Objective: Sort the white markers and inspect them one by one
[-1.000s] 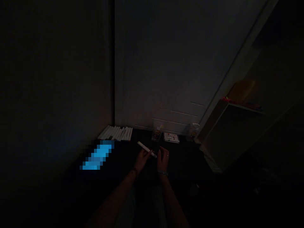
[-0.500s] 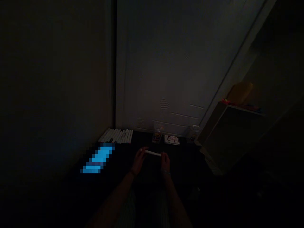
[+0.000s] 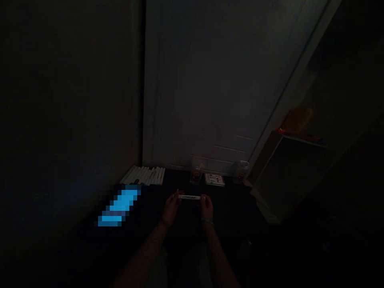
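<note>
A white marker (image 3: 191, 197) with dark printing on its barrel lies level between my two hands, above the dark table (image 3: 186, 220). My left hand (image 3: 172, 206) pinches one end of it, and my right hand (image 3: 207, 206) is closed on the other end. Beyond my left hand, a row of white markers (image 3: 147, 176) lies side by side at the back left of the table. A flat white pack with printed markings (image 3: 215, 179) rests behind my right hand. The scene is very dark, so fine detail on the fingers is lost.
A glowing, pixelated blue screen (image 3: 118, 206) lies at the left. Two clear plastic containers, one in the middle (image 3: 197, 172) and one at the right (image 3: 241, 172), stand by the pale panel (image 3: 198, 88). A cabinet (image 3: 288, 172) with things on top is at the right.
The marker has turned in my hands, and its printing now shows where the barrel looked plain white before. It also sits more level. The whole view has shifted slightly.
</note>
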Demonstrator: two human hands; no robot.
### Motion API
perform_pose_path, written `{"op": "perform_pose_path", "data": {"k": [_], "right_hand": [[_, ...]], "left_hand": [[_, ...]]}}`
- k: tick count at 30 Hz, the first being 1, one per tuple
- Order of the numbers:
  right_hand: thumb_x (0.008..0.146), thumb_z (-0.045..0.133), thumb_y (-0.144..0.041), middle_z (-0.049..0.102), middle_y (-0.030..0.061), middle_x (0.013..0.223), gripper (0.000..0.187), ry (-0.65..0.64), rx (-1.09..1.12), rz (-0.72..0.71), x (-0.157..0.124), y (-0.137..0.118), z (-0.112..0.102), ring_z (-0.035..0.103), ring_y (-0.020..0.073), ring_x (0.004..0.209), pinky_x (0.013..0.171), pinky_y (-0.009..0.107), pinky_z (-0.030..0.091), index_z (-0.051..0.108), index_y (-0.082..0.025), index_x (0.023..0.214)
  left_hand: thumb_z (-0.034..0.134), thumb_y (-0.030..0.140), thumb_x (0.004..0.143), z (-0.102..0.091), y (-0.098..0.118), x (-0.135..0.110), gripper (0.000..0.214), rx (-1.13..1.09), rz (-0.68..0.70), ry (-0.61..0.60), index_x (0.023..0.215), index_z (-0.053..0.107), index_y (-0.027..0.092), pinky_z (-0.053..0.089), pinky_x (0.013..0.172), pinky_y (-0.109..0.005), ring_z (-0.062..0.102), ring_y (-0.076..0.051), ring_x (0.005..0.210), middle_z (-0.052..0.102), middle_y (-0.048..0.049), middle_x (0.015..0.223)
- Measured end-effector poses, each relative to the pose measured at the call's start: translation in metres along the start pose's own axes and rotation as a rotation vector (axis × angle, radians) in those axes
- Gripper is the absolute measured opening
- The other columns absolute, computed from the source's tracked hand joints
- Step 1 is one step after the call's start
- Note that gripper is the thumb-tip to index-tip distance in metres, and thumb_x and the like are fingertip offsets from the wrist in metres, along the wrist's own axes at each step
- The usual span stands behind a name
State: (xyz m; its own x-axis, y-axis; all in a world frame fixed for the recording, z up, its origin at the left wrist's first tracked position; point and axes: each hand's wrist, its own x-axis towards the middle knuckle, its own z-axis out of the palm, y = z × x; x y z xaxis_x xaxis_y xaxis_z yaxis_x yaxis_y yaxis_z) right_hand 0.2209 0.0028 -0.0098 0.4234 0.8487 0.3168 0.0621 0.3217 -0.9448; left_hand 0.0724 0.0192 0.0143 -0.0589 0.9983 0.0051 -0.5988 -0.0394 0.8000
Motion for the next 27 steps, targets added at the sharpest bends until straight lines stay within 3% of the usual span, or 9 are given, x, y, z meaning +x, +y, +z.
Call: {"op": "perform_pose_path", "data": {"k": [5,9,13,16,20,27], "right_hand": [[0.08,0.039,-0.048,0.057,0.0015,0.065,0.038,0.037,-0.081,-0.054,0.02,-0.02,-0.006,0.053,0.0126,0.054,0.049,0.023,0.043,0.055,-0.015,0.088],[0.082,0.036,-0.046,0.059,0.0042,0.077,0.038,0.043,-0.126,-0.19,0.082,-0.084,-0.007,0.054,0.0134,0.064,0.056,0.023,0.043,0.054,-0.015,0.095],[0.083,0.035,-0.043,0.06,0.005,0.08,0.037,0.02,-0.48,-0.515,0.147,-0.159,0.003,0.052,0.0121,0.062,0.058,0.024,0.04,0.055,-0.016,0.099],[0.085,0.036,-0.039,0.061,0.005,0.084,0.032,-0.001,-0.736,-0.683,0.171,-0.185,0.015,0.052,0.0129,0.067,0.062,0.024,0.037,0.057,-0.018,0.097],[0.085,0.039,-0.033,0.063,0.0027,0.085,0.025,-0.14,-0.979,-0.702,0.178,-0.172,0.028,0.055,0.0132,0.07,0.06,0.022,0.034,0.058,-0.023,0.096],[0.079,0.049,-0.037,0.066,0.0031,0.077,0.022,-0.271,-1.16,-0.492,0.187,-0.122,0.037,0.056,0.0151,0.067,0.059,0.024,0.034,0.066,-0.025,0.089]], "left_hand": [[0.054,0.053,0.069,-0.007,-0.004,0.005,0.045,-0.001,0.023,-0.021,0.096,0.061,0.018,0.043,0.07,-0.025,0.057,-0.014,0.084,0.061,-0.0069,0.102],[0.051,0.056,0.07,-0.009,-0.009,0.01,0.045,0.044,0.031,0.022,0.093,0.061,0.018,0.043,0.065,-0.024,0.058,-0.014,0.082,0.061,-0.0065,0.101],[0.052,0.056,0.069,-0.007,-0.011,0.014,0.045,0.036,0.034,0.051,0.087,0.061,0.016,0.039,0.055,-0.021,0.057,-0.011,0.07,0.063,-0.0048,0.086],[0.051,0.057,0.069,-0.007,-0.013,0.016,0.045,0.026,0.021,0.055,0.084,0.062,0.015,0.038,0.052,-0.02,0.055,-0.01,0.064,0.062,-0.0037,0.077],[0.049,0.056,0.07,-0.01,-0.017,0.016,0.046,0.032,0.023,0.027,0.084,0.062,0.015,0.038,0.053,-0.02,0.053,-0.009,0.061,0.06,-0.0027,0.073],[0.047,0.058,0.071,-0.01,-0.019,0.013,0.048,0.064,0.036,0.01,0.083,0.063,0.015,0.038,0.053,-0.021,0.051,-0.008,0.058,0.059,-0.0022,0.069]]}}
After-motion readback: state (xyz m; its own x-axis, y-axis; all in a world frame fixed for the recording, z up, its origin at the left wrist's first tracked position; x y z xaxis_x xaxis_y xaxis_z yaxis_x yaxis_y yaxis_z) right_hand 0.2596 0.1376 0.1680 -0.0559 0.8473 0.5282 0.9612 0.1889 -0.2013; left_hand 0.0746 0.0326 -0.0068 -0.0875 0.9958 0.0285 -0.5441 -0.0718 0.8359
